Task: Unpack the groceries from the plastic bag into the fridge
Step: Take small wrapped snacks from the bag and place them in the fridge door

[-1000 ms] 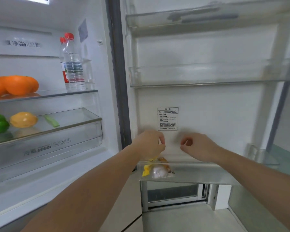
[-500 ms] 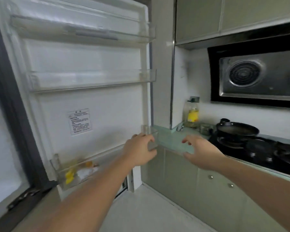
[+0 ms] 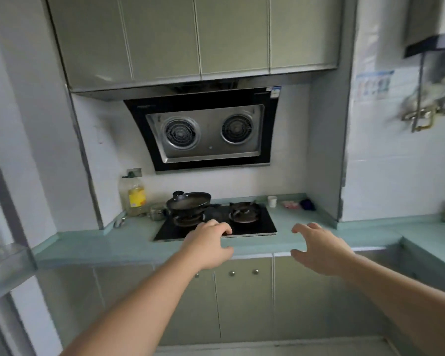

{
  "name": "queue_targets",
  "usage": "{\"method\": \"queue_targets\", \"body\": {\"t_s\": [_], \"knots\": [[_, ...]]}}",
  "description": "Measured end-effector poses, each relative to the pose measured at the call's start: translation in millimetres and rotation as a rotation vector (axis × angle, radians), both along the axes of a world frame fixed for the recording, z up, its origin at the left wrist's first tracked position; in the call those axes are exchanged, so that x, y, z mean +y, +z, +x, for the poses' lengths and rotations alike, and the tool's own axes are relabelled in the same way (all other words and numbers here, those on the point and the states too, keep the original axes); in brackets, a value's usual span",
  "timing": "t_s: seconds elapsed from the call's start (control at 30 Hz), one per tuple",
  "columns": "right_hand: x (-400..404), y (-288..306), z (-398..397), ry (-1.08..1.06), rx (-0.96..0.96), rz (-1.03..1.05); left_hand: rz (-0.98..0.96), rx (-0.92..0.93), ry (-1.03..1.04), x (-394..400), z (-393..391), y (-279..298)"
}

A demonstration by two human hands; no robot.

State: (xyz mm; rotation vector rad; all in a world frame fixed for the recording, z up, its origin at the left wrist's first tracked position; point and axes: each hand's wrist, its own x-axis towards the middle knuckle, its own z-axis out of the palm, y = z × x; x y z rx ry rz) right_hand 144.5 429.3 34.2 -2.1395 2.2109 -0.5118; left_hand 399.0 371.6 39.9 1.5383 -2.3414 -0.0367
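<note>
Only the edge of the open fridge door (image 3: 8,255), with its clear lower door shelf, shows at the far left. The plastic bag and the groceries are out of view. My left hand (image 3: 208,245) is stretched out in front of the counter's front edge, fingers loosely curled and apart, holding nothing. My right hand (image 3: 319,250) floats to its right with fingers spread, also holding nothing.
A teal counter (image 3: 108,247) runs across, turning toward me at the right. On it sit a black gas hob (image 3: 265,224) with a black pan (image 3: 189,200), an oil bottle (image 3: 135,194) and a white cup (image 3: 272,201). A range hood (image 3: 206,134) hangs above.
My view has swung right, from the fridge interior and door shelf to the stove counter. Both hands left the door shelf, where a packet stayed, and now hang apart with nothing in them.
</note>
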Motion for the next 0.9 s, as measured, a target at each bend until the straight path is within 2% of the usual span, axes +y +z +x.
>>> {"method": "queue_targets", "body": {"t_s": [0.2,0.37,0.67,0.9], "knots": [[64,-14,-173,-0.245,-0.031,0.060,0.069,0.001,-0.206,4,-178,-15],[117,-37,-285,-0.437,-0.045,0.094,0.119,-0.050,-0.385,19,-309,-28],[171,-56,-406,-0.715,-0.072,0.104,0.145,-0.055,-0.705,23,-500,-50],[147,-63,-479,-0.898,-0.059,0.106,0.193,-0.047,-0.906,-24,-622,-80]]}}
